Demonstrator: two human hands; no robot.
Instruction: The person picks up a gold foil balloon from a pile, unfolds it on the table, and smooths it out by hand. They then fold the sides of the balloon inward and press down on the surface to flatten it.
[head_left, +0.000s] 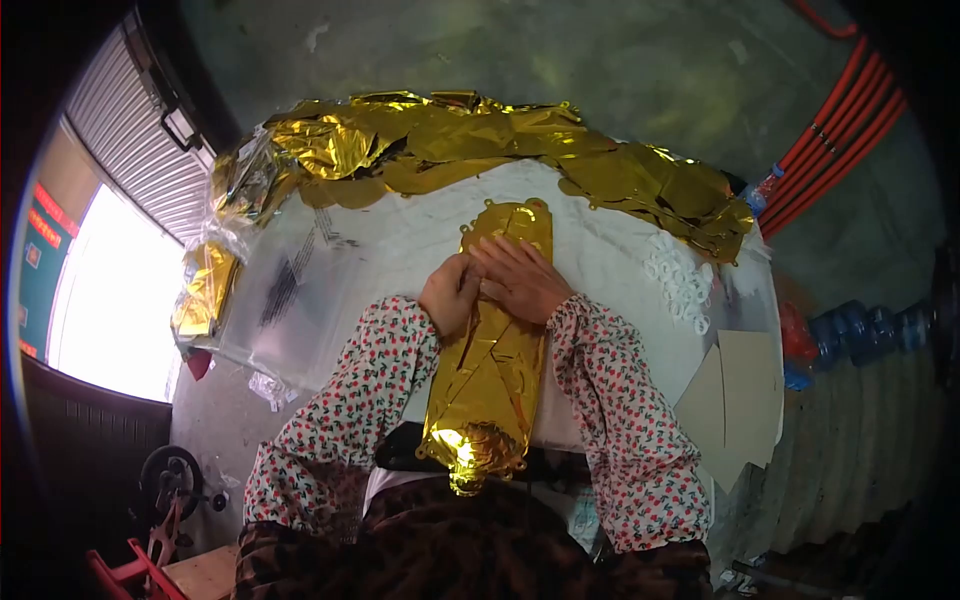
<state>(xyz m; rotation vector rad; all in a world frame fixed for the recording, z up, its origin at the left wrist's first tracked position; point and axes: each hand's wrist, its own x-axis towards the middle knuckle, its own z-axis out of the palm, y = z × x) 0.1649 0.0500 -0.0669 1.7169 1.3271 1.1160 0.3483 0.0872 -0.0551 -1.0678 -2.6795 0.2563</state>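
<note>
A long gold foil piece [480, 375] with small tabs lies lengthwise on the white-covered table [400, 240], its crumpled near end at the table's front edge. My right hand [523, 282] rests flat on its upper part, fingers stretched out toward the upper left. Beside it, touching, my left hand [452, 292] is closed, with fingers curled at the foil's left edge; what they hold, if anything, is hidden. Both forearms wear sleeves with a red floral print.
Gold foil pieces [440, 150] are heaped along the far edge. White rings [680, 285] and grey-beige card sheets [735, 390] lie at the right. Clear plastic sheeting [290, 290] covers the left side. Red pipes [835, 130] and blue bottles [855, 330] stand beyond the right side.
</note>
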